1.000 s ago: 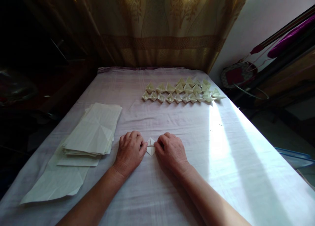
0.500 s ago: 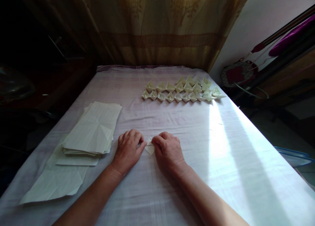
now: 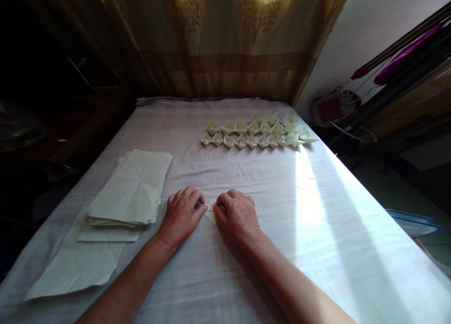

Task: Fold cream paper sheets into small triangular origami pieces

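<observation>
A small folded piece of white paper (image 3: pixel 211 215) lies on the cloth between my hands, its lower end coming to a point. My left hand (image 3: pixel 183 212) pinches its left edge with thumb and curled fingers. On the other side, my right hand (image 3: pixel 238 212) has its thumb and forefinger closed on the right part of the paper and covers some of it. Beyond the hands, several folded paper boats (image 3: pixel 262 128) stand in rows toward the back right. To the left of my left hand is a stack of creased paper sheets (image 3: pixel 128 187).
A light plaid cloth (image 3: pixel 253 286) covers the table, with bright sun stripes on its right side. One longer paper sheet (image 3: pixel 70 272) sticks out under the stack. A patterned curtain (image 3: pixel 225 46) hangs behind the far edge. A bag (image 3: pixel 334 107) is off to the right.
The camera view has tilted and shifted slightly. The right thumb has moved a little over the folded paper; both hands remain on it.
</observation>
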Tool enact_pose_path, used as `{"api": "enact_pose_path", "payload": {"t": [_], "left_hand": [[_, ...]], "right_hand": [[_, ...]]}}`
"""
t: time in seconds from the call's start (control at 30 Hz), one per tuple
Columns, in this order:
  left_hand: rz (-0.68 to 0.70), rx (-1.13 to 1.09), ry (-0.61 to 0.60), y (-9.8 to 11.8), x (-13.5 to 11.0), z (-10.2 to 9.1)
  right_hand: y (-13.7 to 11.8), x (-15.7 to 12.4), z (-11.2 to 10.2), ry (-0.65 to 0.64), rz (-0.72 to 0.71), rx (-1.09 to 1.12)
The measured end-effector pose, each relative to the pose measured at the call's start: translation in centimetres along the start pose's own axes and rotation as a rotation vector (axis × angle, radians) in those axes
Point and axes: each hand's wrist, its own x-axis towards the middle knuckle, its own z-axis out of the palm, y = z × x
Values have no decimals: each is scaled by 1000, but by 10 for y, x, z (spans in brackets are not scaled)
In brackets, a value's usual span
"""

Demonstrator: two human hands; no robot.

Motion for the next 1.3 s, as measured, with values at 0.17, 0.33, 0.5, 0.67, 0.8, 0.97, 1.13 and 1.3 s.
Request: {"api": "enact_pose_path", "payload": {"t": [0.17, 0.33, 0.5, 0.67, 0.8, 0.97, 1.13, 1.3], "left_hand": [[-7, -5, 10, 1, 1, -1], [0, -6, 3, 0, 2, -2], [-11, 15, -31, 2, 4, -5], [-7, 29, -19, 2, 4, -2], [118, 8, 35, -1, 2, 3], [223, 32, 44, -5, -1, 3], [203, 64, 14, -6, -1, 0], [179, 92, 16, -8, 0, 2]], "right_hand": [[0, -1, 1, 29, -1, 12], [-1, -1, 4, 28, 10, 17], [1, 0, 2, 16, 9, 51], [11, -1, -6, -17, -29, 131], [11, -1, -8, -12, 8, 80], [8, 2, -12, -46, 22, 62], [12, 2, -18, -62, 36, 88], [12, 0, -17, -53, 52, 37]]}}
